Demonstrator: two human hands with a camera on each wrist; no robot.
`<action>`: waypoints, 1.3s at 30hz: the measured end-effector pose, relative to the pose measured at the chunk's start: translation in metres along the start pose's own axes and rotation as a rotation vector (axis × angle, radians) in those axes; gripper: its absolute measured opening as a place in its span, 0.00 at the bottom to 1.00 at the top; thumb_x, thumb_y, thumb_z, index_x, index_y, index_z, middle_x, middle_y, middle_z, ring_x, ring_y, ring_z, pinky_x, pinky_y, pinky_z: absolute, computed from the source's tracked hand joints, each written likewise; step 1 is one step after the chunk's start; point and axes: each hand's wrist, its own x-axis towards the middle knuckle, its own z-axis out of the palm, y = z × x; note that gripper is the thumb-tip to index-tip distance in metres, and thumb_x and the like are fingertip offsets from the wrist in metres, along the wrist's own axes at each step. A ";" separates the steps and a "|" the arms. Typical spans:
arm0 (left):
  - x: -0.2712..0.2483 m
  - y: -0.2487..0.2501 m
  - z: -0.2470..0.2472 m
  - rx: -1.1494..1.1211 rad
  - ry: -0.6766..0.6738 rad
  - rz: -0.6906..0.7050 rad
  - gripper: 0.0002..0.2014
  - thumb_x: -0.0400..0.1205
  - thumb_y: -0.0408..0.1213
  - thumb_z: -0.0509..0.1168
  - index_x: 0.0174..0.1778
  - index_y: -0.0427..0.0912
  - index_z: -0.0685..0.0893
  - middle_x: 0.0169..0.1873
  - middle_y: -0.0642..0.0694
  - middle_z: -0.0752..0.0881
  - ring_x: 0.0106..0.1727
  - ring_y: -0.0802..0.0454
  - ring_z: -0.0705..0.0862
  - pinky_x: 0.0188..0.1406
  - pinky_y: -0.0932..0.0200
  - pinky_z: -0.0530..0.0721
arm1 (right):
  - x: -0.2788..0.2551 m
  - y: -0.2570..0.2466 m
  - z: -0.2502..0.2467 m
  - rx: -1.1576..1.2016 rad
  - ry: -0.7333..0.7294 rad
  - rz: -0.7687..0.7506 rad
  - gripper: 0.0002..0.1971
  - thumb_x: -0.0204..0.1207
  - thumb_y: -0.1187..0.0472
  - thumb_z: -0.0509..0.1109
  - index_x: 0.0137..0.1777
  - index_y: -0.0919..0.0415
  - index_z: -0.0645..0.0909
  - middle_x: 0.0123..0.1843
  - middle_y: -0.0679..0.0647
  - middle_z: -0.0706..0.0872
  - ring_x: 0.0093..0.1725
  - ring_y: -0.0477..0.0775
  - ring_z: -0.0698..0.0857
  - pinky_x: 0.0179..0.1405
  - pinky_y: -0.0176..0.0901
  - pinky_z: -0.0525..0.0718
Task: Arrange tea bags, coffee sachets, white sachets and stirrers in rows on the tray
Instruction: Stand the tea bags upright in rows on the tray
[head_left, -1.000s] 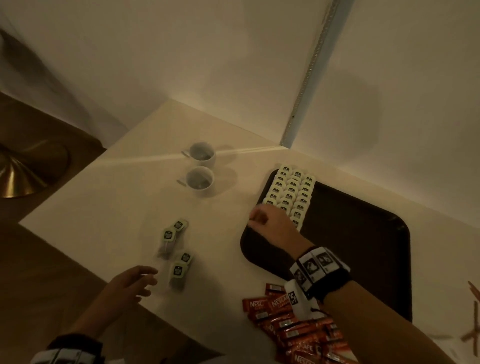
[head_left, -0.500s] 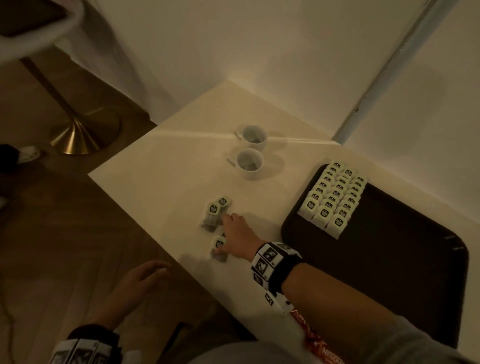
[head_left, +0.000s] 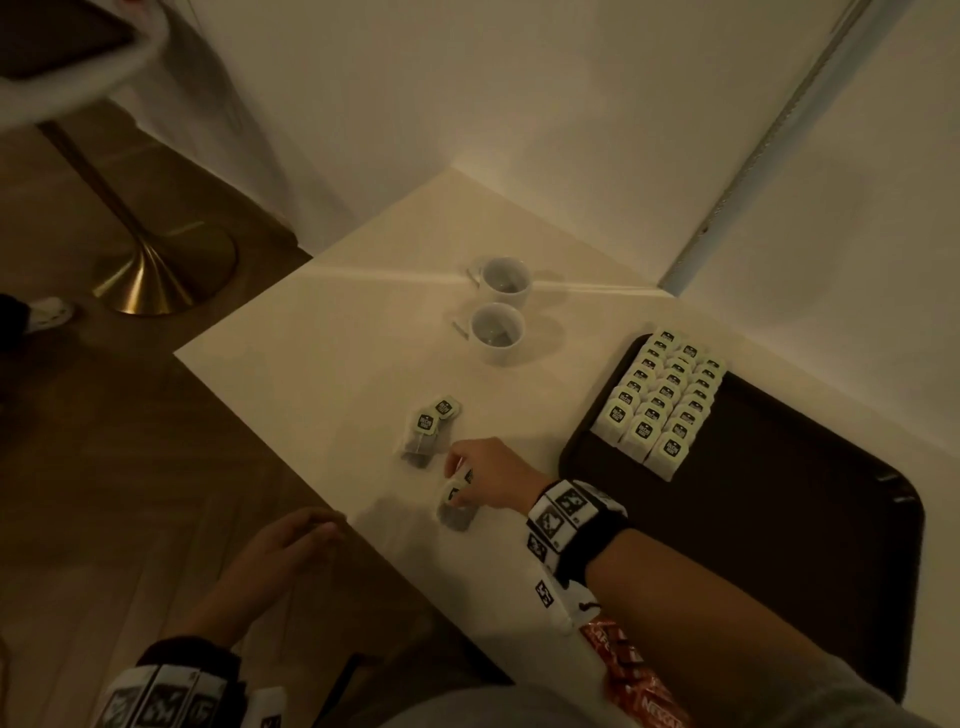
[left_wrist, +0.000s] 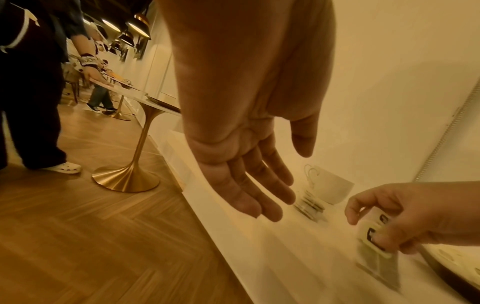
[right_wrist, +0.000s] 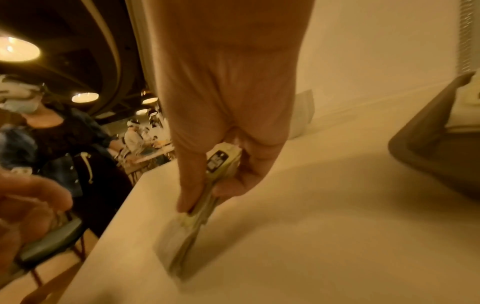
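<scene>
Right grip (head_left: 475, 475): pinches tea bags (head_left: 456, 506) by the tags, so they hang together.
Left grip (head_left: 291, 545): released, idle beside.
Tray (head_left: 779, 519): rows wait right of the grip.

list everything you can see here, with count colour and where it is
tray: one, dark brown, right side of the table
table: one, cream, set in a wall corner
tea bags on the tray: three rows, pale green tags, tray's far left corner; count too dense to tell
loose tea bags: a small cluster, pale green tags, on the table left of the tray
held tea bags: a few, pale green tags, near the table's front edge
cups: two, white, far on the table
coffee sachets: several, red, under the right forearm
left hand: fingers relaxed, holding nothing, off the table's edge
right hand: pinches the held tea bags
</scene>
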 end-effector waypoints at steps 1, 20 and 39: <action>0.002 0.006 0.002 -0.001 -0.016 0.011 0.10 0.86 0.36 0.58 0.55 0.49 0.84 0.52 0.45 0.88 0.53 0.50 0.86 0.51 0.57 0.83 | -0.004 -0.001 -0.009 0.024 -0.003 -0.026 0.18 0.65 0.66 0.80 0.54 0.63 0.82 0.52 0.55 0.83 0.45 0.50 0.79 0.35 0.33 0.75; 0.045 0.202 0.108 -0.411 -0.608 0.310 0.15 0.77 0.41 0.63 0.59 0.41 0.79 0.43 0.44 0.88 0.36 0.55 0.85 0.31 0.66 0.79 | -0.093 -0.031 -0.165 0.418 0.414 -0.313 0.10 0.73 0.68 0.74 0.50 0.57 0.80 0.45 0.59 0.86 0.39 0.54 0.86 0.40 0.44 0.87; 0.040 0.272 0.173 -0.602 -0.383 0.661 0.05 0.64 0.44 0.76 0.35 0.52 0.89 0.38 0.38 0.79 0.27 0.58 0.76 0.34 0.62 0.77 | -0.171 -0.053 -0.233 0.099 0.919 -0.378 0.01 0.71 0.59 0.77 0.41 0.55 0.88 0.32 0.40 0.84 0.32 0.39 0.78 0.32 0.23 0.72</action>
